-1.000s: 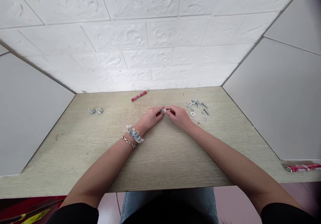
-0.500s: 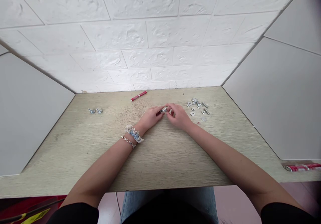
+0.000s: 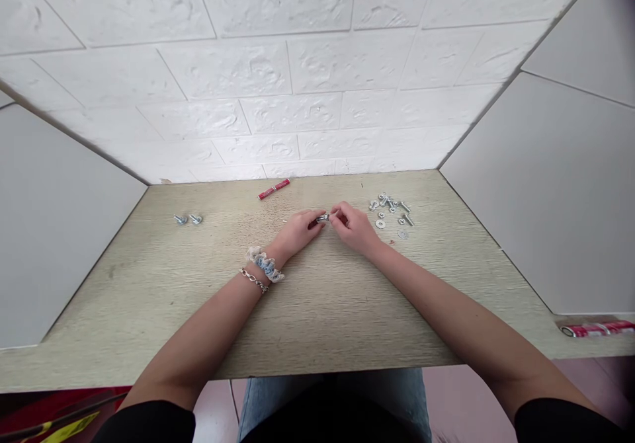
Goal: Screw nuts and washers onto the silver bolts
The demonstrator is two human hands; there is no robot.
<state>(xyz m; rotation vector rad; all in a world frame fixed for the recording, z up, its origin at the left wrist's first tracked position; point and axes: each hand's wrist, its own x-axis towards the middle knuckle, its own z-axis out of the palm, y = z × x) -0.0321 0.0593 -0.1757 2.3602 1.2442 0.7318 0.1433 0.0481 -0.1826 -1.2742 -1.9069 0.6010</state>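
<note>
1. My left hand rests on the table near its middle. Thumb and forefinger are closed on the left end of a small bolt.
2. My right hand faces it from the other side. Its thumb and forefinger are pinched together on the right end of the same bolt, and the other fingers curl loosely towards the palm.
3. The bolt lies roughly level between the two sets of fingertips, just above the tabletop. Only a short silver stretch of it shows in the gap between my hands; the rest is covered by my fingers.
4. It is too small for me to tell whether a nut or washer sits on it under my right fingertips.
5. Just beyond my right hand, on its outer side, a loose pile of bolts and washers is scattered on the table, near my knuckles but not touching them.
6. Well away on my left side lie two bolts side by side.
7. A red pen lies at a slant near the white wall, beyond my left hand.
8. On my left wrist sit a scrunchie and, just behind it, a chain bracelet.
</note>
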